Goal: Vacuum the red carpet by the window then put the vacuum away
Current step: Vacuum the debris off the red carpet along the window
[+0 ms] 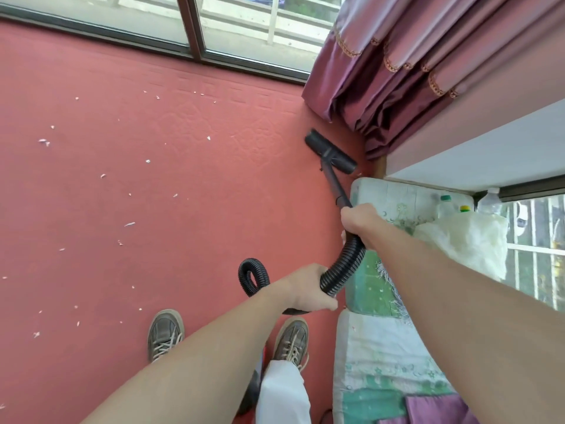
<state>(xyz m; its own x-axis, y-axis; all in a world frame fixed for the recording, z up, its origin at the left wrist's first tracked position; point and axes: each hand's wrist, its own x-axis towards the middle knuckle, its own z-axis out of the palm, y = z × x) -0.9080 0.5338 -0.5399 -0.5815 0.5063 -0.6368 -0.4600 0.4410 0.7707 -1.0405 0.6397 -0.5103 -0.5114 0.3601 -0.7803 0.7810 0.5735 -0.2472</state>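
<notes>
Right hand (359, 220) was wrapped round the top of the wand (335, 188), where the hose (347, 261) joins. Left hand (308, 289) gripped the hose lower down, bottom centre of frame. The floor nozzle (330, 151) sat on the red carpet (189, 185) right of centre, just beside the hem of the purple curtain (394, 96), in the corner near the window (146, 22).

Risks as I judged them:
- Curtain hem pooled on the floor next to the nozzle. One push further toward upper right and suction would likely grab the fabric and choke airflow.
- Hose made a tight loop (253, 278) left of my left hand, near my shoes (165, 333). Pulling harder could kink it, and stepping forward could snag a foot.
- Hose ran along the edge of the mattress (379, 350). The loose sheet there could catch on it.
- Thin plastic bag (467, 237) at the right edge was light enough to get sucked in if the nozzle swung that way.
- Paper scraps (130, 224) covered the left half of the carpet, well apart from the nozzle. Most of the job wasn't done, and the small bits would be easy to miss.

Something red and dark sat by my right shoe; couldn't tell if it was the vacuum body.
</notes>
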